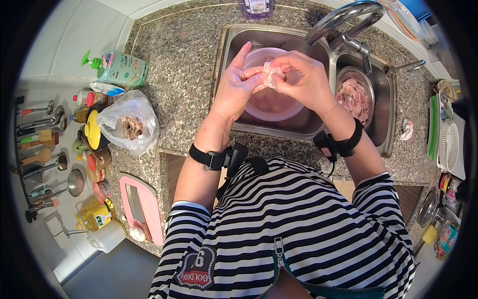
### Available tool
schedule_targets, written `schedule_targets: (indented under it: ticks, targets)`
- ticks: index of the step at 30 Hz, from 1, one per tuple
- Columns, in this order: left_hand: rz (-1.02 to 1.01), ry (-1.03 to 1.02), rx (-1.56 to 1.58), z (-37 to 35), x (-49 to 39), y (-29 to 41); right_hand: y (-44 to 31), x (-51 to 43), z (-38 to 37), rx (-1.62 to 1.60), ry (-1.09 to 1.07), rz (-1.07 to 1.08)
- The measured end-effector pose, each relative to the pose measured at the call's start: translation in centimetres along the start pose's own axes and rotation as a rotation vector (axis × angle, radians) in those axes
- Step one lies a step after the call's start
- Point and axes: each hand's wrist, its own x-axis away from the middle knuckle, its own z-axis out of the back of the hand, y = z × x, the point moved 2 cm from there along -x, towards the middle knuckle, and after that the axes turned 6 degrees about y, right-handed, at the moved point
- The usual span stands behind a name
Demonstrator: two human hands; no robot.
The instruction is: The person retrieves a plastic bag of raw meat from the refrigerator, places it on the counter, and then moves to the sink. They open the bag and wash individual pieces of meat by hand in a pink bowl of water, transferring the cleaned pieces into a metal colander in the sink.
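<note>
Between both hands is a pale pink piece of raw meat [270,76], held over a basin. My left hand [239,80] pinches its left side, with one finger stretched upward. My right hand [304,80] grips its right side with thumb and fingers. Beneath them a translucent pinkish plastic basin [257,112] stands in the larger bowl of a steel sink [239,125]. Cloudy pink water [270,99] fills it, and submerged lumps show faintly. In the smaller sink bowl, a metal bowl [369,80] holds several raw meat pieces [353,97].
A chrome faucet [347,15] arches over the sink's back. On the left stand a green pump bottle [123,69], a clear plastic bag [147,116] with brownish pieces, and a pink cutting board [153,202] with a knife [136,203]. A white dish rack [450,145] is at right.
</note>
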Motion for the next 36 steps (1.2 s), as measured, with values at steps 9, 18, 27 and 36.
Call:
schedule_targets:
  ticks: [9,18,27,36]
  targets:
    - [-0.059,-0.005,-0.095,-0.2,-0.3,0.0,2.5,0.8,-0.5,-0.362,-0.04,-0.261]
    - [0.054,0.235,-0.207,2.2,-1.3,-1.4,6.6,4.2,4.6,-0.093,-0.141,-0.464]
    - [0.257,0.278,-0.245,5.9,-0.9,-3.2,13.9,10.0,14.6,0.87,-0.292,-0.237]
    - [0.28,0.305,-0.203,6.3,-1.8,-2.9,19.0,7.2,-7.2,0.386,-1.019,-0.026]
